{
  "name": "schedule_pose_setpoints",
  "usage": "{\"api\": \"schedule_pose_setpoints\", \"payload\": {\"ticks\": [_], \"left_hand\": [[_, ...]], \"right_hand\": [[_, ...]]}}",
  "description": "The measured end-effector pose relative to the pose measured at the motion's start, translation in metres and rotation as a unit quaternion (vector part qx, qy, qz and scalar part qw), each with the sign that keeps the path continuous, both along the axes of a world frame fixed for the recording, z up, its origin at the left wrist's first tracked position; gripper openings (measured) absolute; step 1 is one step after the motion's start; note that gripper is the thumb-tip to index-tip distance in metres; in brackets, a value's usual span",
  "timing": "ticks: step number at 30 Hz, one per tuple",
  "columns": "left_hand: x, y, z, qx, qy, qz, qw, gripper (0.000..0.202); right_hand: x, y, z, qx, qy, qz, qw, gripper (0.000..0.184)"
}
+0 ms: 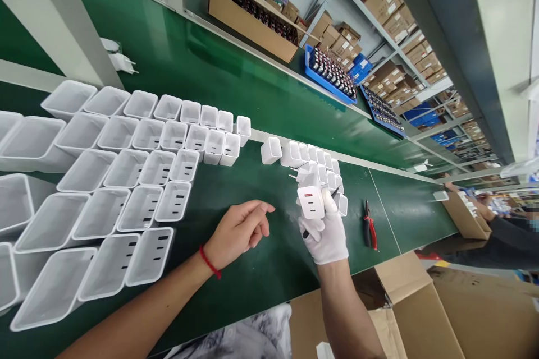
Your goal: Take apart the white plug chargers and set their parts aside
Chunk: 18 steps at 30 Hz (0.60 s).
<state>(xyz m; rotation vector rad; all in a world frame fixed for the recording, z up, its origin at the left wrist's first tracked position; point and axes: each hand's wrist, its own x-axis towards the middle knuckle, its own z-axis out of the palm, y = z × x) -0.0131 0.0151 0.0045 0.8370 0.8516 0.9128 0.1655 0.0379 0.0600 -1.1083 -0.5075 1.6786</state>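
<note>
My left hand point(242, 231), bare with a red cord at the wrist, hovers over the green table, its fingers loosely bent and slightly apart with nothing visible in them. In a white glove, my right hand point(326, 235) grips a white plastic charger housing point(311, 206); its end face shows one red-lined slot and two smaller slots. A slim dark tool point(305, 234) also pokes out of the glove, its kind unclear. Behind the held housing stands a cluster of similar white housings point(272, 150). On my left, rows of open white housings point(172, 201) have slots in their bottoms.
Red-handled pliers point(370, 230) lie right of my right hand on the green table point(227, 286). An open cardboard box point(404, 280) stands at the near edge. Blue trays point(330, 76) of parts sit on the ledge beyond. Another person point(501, 235) is at the far right.
</note>
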Motion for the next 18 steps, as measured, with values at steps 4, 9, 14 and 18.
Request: {"api": "schedule_pose_setpoints", "payload": {"ticks": [4,9,14,18], "left_hand": [[0.0,0.003,0.001,0.0,0.006,0.011,1.0,0.042],[-0.001,0.004,0.001,0.012,0.028,0.027,0.999,0.039],[0.002,0.002,-0.009,0.059,0.063,0.035,0.996,0.033],[0.005,0.001,-0.013,0.098,0.107,0.03,0.989,0.03]], "right_hand": [[-0.005,0.003,0.003,-0.005,-0.012,0.006,1.0,0.034],[-0.008,0.005,0.003,-0.019,-0.017,-0.007,1.0,0.032],[-0.009,0.019,0.019,0.072,-0.167,-0.021,0.983,0.027],[-0.007,0.068,0.033,0.176,-0.359,-0.031,0.916,0.029]]}}
